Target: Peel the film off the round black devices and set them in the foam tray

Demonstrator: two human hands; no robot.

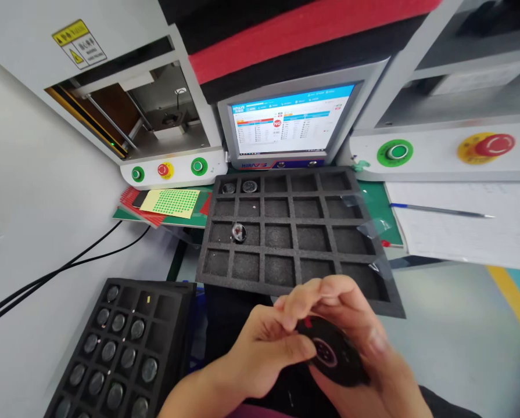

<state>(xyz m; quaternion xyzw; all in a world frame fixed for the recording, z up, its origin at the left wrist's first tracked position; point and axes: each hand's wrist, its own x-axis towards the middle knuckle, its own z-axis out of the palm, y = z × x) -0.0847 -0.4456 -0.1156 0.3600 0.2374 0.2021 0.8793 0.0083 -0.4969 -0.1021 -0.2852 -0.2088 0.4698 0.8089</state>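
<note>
STEP: handling round black part (333, 353) low, in front of foam tray (294, 232) | LEFT HAND (264, 354): pinching part rim | RIGHT HAND (364, 342): cupping part, fingers curled over top | NEXT: likely steady grip, no slip.

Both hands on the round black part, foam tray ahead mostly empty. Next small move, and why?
Probably finish pinching off the small red bit at the top edge of the round black part. The left hand steadies the part from the side while the right hand cups it, fingertips meeting at that red spot. The foam tray has open cells close ahead, but the part looks not ready to set down.
</note>
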